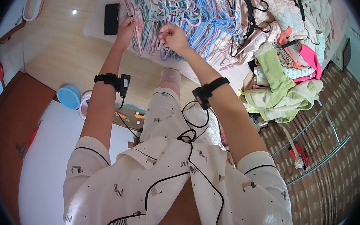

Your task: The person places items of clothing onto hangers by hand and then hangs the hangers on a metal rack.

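Note:
A large heap of clothes hangers (pixel 191 20) in pink, blue, green and lilac covers the near side of the bed. At its left end my left hand (pixel 128 29) is closed, with a pink clothes hanger (pixel 138 35) at its fingers. A little to the right, my right hand (pixel 174 39) is held over the front of the heap, its fingers curled in. Whatever lies within that curl, if anything, is too small to make out. Just left of my left hand rests a black phone-like slab (pixel 111 19).
To the right, black hangers (pixel 250 16) mix with piled clothes, including a light green garment (pixel 275 88) and a bright pink one (pixel 310 59). A metal rack (pixel 324 164) stands at the right. A blue basin (pixel 69 96) sits on the floor at the left.

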Demonstrator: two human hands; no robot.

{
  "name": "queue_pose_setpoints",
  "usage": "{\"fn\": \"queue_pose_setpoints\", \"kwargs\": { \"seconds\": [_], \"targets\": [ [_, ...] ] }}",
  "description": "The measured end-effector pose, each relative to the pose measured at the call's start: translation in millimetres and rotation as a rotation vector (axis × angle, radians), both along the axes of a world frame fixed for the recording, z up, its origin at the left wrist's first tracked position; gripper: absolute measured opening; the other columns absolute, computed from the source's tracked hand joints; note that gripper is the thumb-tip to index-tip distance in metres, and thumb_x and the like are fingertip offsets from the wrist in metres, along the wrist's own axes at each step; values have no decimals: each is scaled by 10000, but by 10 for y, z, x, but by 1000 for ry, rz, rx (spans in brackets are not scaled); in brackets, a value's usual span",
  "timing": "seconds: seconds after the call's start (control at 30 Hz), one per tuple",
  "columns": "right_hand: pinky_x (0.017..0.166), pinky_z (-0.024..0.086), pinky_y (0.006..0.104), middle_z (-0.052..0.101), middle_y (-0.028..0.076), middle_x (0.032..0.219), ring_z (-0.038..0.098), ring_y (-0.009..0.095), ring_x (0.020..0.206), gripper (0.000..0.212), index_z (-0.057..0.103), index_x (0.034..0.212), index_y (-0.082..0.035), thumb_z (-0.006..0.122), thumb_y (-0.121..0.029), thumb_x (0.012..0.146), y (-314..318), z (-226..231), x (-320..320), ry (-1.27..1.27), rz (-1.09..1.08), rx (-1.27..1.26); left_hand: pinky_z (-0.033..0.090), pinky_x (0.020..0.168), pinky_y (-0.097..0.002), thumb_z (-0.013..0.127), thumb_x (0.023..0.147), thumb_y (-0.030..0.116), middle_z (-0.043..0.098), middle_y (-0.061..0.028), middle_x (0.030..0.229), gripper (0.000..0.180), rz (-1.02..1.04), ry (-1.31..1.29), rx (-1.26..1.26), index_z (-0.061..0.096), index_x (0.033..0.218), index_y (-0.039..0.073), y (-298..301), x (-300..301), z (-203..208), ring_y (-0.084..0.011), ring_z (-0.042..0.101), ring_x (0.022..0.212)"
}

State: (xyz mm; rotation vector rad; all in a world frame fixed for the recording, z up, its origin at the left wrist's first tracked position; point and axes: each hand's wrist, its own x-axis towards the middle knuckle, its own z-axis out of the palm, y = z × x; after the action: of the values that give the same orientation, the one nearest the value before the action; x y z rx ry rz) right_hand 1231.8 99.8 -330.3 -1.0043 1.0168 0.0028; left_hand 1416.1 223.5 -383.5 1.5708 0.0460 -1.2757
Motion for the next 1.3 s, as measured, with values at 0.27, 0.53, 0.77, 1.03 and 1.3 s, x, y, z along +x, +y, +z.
{"fn": "queue_pose_setpoints", "kwargs": {
  "seconds": [0.27,0.53,0.77,1.03,1.3],
  "targets": [
    [599,529,264,646,53,879,606,93,697,150,575,1053,-31,490,-7,931,-571,510,-1056,-9,14,31,490,758,-267,607,928,155,644,-45,943,204,-131,-76,-2,611,1081,20,-132,-17,-94,-136,612,846],
    [670,541,259,633,42,888,613,106,748,147,569,1083,-32,470,-31,975,-790,961,-2098,58,2,-59,472,765,-364,683,777,250,664,-152,932,401,-319,-564,394,632,1050,-39,-326,-236,-236,-282,635,857],
    [725,540,274,636,24,926,621,110,793,152,570,1100,-66,459,-68,995,-739,992,-2867,-28,-44,-48,472,816,-396,637,771,213,666,-210,1005,416,-388,-896,354,618,1076,-68,-324,-614,-78,-357,639,944],
    [732,536,265,619,6,920,606,98,806,134,582,1080,-65,486,-100,993,-727,1167,-3588,-71,-44,-103,478,752,-353,624,779,177,648,-186,883,370,-583,-965,256,637,1088,-27,-730,-1385,429,-264,617,811],
    [668,500,252,621,43,864,598,100,753,156,588,1023,-19,457,2,942,-794,1579,-4773,-115,-64,-69,509,761,-289,520,987,262,662,-107,938,399,-134,-37,-213,475,1292,9,-1919,-3516,1639,-173,627,819]
  ]
}}
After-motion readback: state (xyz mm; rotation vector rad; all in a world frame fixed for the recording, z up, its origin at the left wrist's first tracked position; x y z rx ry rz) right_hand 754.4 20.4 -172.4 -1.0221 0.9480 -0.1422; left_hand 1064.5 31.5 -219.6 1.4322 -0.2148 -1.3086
